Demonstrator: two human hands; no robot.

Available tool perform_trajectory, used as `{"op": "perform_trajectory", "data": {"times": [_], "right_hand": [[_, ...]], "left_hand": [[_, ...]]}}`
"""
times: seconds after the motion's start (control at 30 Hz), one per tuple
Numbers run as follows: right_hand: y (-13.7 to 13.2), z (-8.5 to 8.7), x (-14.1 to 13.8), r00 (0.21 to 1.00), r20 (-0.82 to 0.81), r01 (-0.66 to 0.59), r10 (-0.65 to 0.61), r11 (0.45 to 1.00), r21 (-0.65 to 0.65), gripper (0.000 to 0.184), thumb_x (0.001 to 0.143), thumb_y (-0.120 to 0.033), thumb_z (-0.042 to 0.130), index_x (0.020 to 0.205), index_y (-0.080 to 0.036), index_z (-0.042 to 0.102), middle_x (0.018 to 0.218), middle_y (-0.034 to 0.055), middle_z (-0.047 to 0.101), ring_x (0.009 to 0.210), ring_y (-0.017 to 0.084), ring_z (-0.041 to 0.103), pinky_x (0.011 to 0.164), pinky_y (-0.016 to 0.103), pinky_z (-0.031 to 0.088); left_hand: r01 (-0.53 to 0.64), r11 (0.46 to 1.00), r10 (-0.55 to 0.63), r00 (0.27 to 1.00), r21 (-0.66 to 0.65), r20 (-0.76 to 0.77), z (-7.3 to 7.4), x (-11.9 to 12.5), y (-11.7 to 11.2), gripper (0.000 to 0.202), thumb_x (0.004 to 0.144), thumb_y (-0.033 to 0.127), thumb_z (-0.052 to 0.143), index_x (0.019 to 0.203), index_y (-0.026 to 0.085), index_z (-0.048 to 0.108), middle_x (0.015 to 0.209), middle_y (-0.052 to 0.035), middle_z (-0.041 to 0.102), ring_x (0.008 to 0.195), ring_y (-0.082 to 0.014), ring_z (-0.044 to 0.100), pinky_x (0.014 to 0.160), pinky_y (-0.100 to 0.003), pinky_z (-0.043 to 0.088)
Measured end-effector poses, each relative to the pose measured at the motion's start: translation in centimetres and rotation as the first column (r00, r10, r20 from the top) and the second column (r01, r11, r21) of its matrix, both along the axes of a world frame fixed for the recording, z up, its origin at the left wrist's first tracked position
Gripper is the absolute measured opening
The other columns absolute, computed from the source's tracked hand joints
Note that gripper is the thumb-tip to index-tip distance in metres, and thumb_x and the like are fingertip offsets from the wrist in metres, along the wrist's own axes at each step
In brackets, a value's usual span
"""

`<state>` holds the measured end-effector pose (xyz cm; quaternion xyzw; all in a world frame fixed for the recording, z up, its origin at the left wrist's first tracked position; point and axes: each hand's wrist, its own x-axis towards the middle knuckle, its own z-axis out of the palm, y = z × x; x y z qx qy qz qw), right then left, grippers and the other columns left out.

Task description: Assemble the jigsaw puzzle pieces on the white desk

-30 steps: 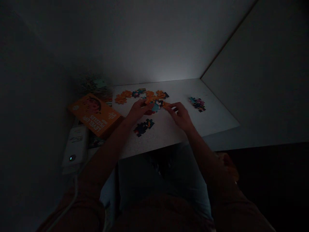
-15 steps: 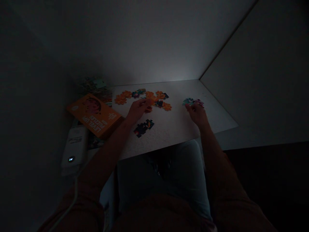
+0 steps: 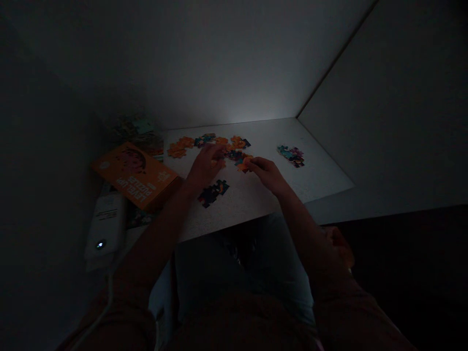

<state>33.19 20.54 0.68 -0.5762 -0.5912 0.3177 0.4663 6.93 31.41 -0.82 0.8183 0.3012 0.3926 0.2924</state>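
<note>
Dim light falls on a pale wall [image 3: 226,78] beyond the hands and on the white table [image 3: 248,202] beneath them. Joined puzzle pieces [image 3: 234,155] lie on the table between the two hands. The right hand [image 3: 268,174] appears to pinch an orange piece [image 3: 247,160] between thumb and finger, at the near right end of the joined pieces; whether it is locked in cannot be told in this gloom. The left hand [image 3: 206,165] is bent over the other end, fingers curled downward, and I cannot tell whether they grip or merely rest.

For a good fit, it seems best to keep the left fingers pressing flat and light, line up tab and notch, and push straight down rather than sideways, since a sideways shove could buckle the joins.

As for edges, the table's near edge runs under both forearms, and its far edge meets the wall beyond the hands. White surface shows to the right of the right hand, as far as a small pile [image 3: 291,156] and then a side panel [image 3: 383,107]. The left side looks tighter: an orange box [image 3: 137,175] sits just beside the left wrist, orange clusters [image 3: 180,147] lie beyond that hand, and a dark cluster [image 3: 213,193] lies just on its near side.
</note>
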Motion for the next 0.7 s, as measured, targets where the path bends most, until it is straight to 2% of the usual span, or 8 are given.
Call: {"op": "perform_trajectory", "data": {"times": [0.1,0.17,0.23,0.33,0.4,0.5,0.6,0.7], "right_hand": [[-0.9,-0.7,6.2,0.947,0.215,0.246,-0.237,0.969,-0.013,0.068,0.1,-0.092,0.065,0.096,-0.025,0.079,0.102,0.0119,0.083,0.098,0.029,0.075,0.098,0.048,0.062],[-1.4,-1.5,9.5,0.804,0.408,0.442,-0.433,0.894,0.078,0.073,0.092,-0.094,0.072,0.111,-0.023,0.078,0.109,0.0172,0.081,0.101,0.034,0.074,0.099,0.057,0.062],[-1.4,-2.4,10.8,0.715,0.482,0.487,-0.506,0.856,0.175,0.077,0.093,-0.091,0.072,0.122,-0.02,0.076,0.118,0.0219,0.078,0.106,0.037,0.073,0.103,0.062,0.062],[-0.3,-3.4,8.8,0.774,0.516,0.344,-0.366,0.928,0.142,0.072,0.101,-0.082,0.067,0.132,-0.018,0.077,0.122,0.0215,0.075,0.108,0.037,0.074,0.108,0.062,0.063],[0.8,-3.8,6.2,0.808,0.533,0.253,-0.249,0.965,0.067,0.068,0.104,-0.073,0.069,0.144,-0.018,0.077,0.137,0.023,0.072,0.113,0.037,0.076,0.11,0.061,0.064],[2.5,-3.8,3.2,0.778,0.604,0.23,-0.174,0.973,-0.016,0.068,0.103,-0.062,0.076,0.155,-0.018,0.074,0.16,0.0264,0.061,0.128,0.043,0.075,0.117,0.064,0.061],[3.6,-3.7,2.7,0.774,0.617,0.229,-0.139,0.971,-0.069,0.067,0.098,-0.058,0.083,0.15,-0.018,0.074,0.16,0.0261,0.06,0.139,0.046,0.071,0.121,0.063,0.059],[3.8,-3.9,3.7,0.835,0.534,0.222,-0.135,0.97,-0.102,0.067,0.087,-0.058,0.091,0.138,-0.019,0.072,0.15,0.024,0.066,0.137,0.044,0.071,0.118,0.062,0.06]], "left_hand": [[-0.195,0.979,0.2,0.974,0.057,-0.11,-0.2,-0.6,0.7,0.042,0.106,0.032,0.072,0.148,0.027,0.071,0.153,-0.0159,0.073,0.136,-0.0321,0.075,0.124,-0.054,0.063],[-0.264,0.962,0.273,0.942,0.072,-0.196,-0.3,-0.8,0.8,0.042,0.103,0.035,0.079,0.144,0.026,0.073,0.158,-0.0181,0.072,0.153,-0.0383,0.067,0.131,-0.057,0.057],[-0.268,0.961,0.278,0.92,0.074,-0.278,-0.3,-0.9,0.7,0.043,0.102,0.037,0.081,0.143,0.025,0.075,0.16,-0.0196,0.072,0.158,-0.0409,0.062,0.133,-0.059,0.054],[-0.224,0.972,0.235,0.894,0.072,-0.382,0.0,-1.0,0.4,0.047,0.103,0.043,0.081,0.147,0.025,0.078,0.159,-0.019,0.074,0.151,-0.0414,0.067,0.13,-0.061,0.055],[-0.201,0.977,0.213,0.871,0.075,-0.442,0.2,-1.1,0.2,0.053,0.103,0.043,0.081,0.154,0.025,0.077,0.163,-0.0185,0.072,0.15,-0.0423,0.068,0.129,-0.062,0.055],[-0.175,0.981,0.193,0.848,0.084,-0.494,0.3,-1.5,0.3,0.057,0.105,0.038,0.079,0.16,0.026,0.074,0.169,-0.0189,0.07,0.152,-0.0436,0.067,0.128,-0.063,0.055],[-0.199,0.976,0.217,0.837,0.09,-0.502,0.1,-1.6,0.7,0.054,0.106,0.032,0.077,0.16,0.027,0.075,0.17,-0.0181,0.069,0.153,-0.0445,0.067,0.127,-0.065,0.056],[-0.228,0.97,0.242,0.843,0.088,-0.481,-0.1,-1.5,0.8,0.054,0.103,0.027,0.078,0.157,0.026,0.076,0.168,-0.0186,0.071,0.151,-0.0451,0.068,0.126,-0.066,0.056]]}}
